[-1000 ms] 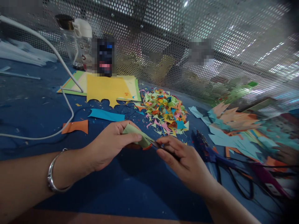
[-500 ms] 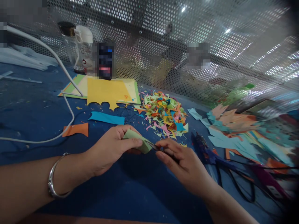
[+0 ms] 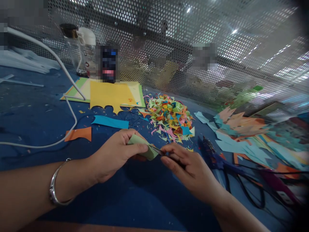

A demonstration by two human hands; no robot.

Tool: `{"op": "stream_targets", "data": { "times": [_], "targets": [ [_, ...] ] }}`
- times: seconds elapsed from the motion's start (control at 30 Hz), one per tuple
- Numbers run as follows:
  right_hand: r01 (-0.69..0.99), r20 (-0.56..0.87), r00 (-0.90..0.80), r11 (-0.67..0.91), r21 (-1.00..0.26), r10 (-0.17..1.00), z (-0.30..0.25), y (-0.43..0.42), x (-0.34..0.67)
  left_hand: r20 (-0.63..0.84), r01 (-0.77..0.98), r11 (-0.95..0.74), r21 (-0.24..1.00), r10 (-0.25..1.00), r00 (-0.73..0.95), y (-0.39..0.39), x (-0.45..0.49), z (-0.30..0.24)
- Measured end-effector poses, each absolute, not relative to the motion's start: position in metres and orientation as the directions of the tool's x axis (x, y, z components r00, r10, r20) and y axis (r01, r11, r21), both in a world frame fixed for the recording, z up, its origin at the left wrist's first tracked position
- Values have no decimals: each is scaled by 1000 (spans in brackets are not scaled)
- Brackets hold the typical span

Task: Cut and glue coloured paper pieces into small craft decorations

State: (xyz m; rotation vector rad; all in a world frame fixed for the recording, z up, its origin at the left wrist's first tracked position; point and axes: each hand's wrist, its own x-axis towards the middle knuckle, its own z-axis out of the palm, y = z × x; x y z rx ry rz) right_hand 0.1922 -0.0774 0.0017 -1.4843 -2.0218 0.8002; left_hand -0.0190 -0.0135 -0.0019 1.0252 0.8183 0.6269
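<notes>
My left hand point(image 3: 113, 154) pinches a folded pale green piece of paper point(image 3: 142, 147) between thumb and fingers, just above the blue table. My right hand point(image 3: 190, 169) is closed around small dark scissors point(image 3: 160, 151), whose blades meet the paper's right edge. A silver bangle point(image 3: 56, 183) sits on my left wrist. A heap of coloured paper scraps point(image 3: 171, 117) lies just beyond both hands.
A yellow sheet point(image 3: 109, 95) on a stack of coloured sheets lies at the back left, with blue point(image 3: 109, 122) and orange point(image 3: 78, 133) strips nearer. A white cable point(image 3: 72, 112) crosses the left. A glue gun point(image 3: 211, 153), cut paper shapes point(image 3: 241, 129) and cords sit right. A bottle point(image 3: 85, 48) stands by the mesh wall.
The hands have stayed almost in place; the scissor blades have worked slightly further into the green paper's edge. The view shifted down a little.
</notes>
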Motion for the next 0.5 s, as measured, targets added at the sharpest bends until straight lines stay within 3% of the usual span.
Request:
{"op": "stream_targets", "data": {
  "times": [0.5],
  "targets": [
    [663,71,-256,229,-713,964,2,-80,189,-271,-90,377,922,791,548,-20,-17,1]
  ]
}}
